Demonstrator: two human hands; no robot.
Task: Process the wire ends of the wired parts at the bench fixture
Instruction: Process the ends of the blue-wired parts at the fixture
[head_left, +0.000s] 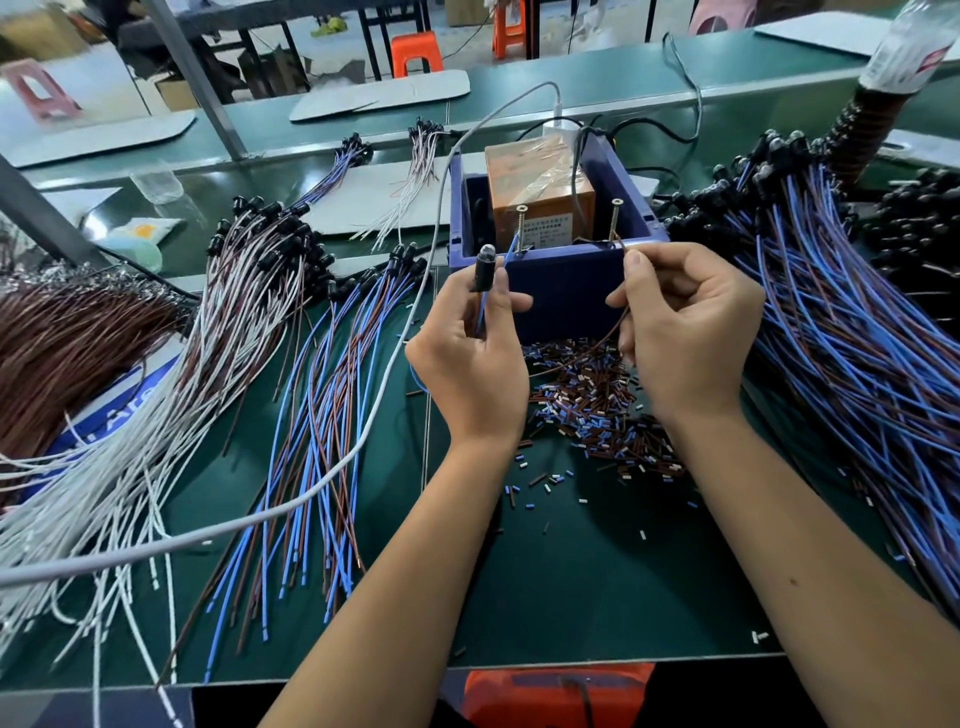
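From the head view, the left hand (470, 358) pinches a small black lamp part (482, 267) upright, its clear domed tip pointing up and far. The part's blue wire (511, 248) slants up to the left screw (521, 224) on the near rim of the blue plastic box (563, 291). The right hand (685, 332) has its fingers curled round the brown wire (608, 332), whose end reaches the right screw (616, 218). An orange block (540, 192) wrapped in clear film sits inside the box. Short cut insulation bits (592, 400) litter the dark green mat (597, 571). Bundles of blue and brown wired parts (841, 312) lie right; white ones (156, 415) lie left. Orange stools (415, 52) stand far behind.
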